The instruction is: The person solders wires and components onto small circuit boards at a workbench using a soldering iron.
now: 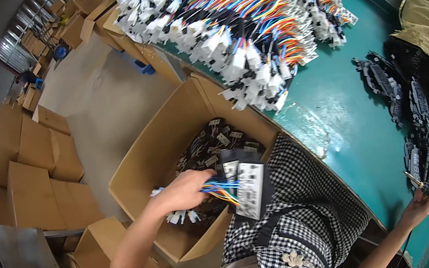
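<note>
Over the open cardboard box [139,151], my left hand [187,190] is closed around a bundle of coloured wires. White circuit boards [250,190] in black housings hang from one end of this wire harness [218,188], and white connectors [182,216] stick out at the other. More boards with black wires [216,142] lie in the box. At the right side of the green table, my right hand [425,205] is closed on a slim tool [416,180] with a metallic end; its exact kind is unclear. Black plastic parts [418,107] lie just beyond that hand.
A large heap of wire harnesses [242,23] with white connectors covers the far part of the green table [339,91]. A black bag [417,68] with tan wrapping [426,16] lies at the right. Cardboard boxes [37,184] stand along the left, and another person [26,79] is far off.
</note>
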A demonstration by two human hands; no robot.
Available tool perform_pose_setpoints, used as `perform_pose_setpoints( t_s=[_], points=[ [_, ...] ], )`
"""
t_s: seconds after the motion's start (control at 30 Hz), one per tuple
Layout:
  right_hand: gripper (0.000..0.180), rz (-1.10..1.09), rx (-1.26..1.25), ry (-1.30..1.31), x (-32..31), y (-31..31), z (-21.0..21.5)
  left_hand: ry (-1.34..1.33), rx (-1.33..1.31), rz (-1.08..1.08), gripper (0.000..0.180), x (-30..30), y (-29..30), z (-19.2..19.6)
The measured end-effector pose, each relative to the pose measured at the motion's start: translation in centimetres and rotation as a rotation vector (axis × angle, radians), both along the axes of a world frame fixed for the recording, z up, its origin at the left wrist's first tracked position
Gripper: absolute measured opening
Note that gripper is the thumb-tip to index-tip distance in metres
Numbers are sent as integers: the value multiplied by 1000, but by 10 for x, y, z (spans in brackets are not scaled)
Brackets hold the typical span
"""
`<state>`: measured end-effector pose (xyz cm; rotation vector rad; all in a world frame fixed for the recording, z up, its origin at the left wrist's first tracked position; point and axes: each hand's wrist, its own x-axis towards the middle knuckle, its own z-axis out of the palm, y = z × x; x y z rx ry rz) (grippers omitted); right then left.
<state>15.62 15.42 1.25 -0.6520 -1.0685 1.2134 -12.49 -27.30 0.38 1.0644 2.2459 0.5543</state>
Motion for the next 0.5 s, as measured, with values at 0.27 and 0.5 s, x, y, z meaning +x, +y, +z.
perform_pose_setpoints(
  t_s=[0.27, 0.5],
  points=[
    [21, 174, 46, -103, 30, 30, -19, -303, -296, 814, 16, 10, -161, -238],
    [26, 259, 130, -139, 44, 39, -10, -335, -580, 854, 33, 14, -189, -317]
  ],
)
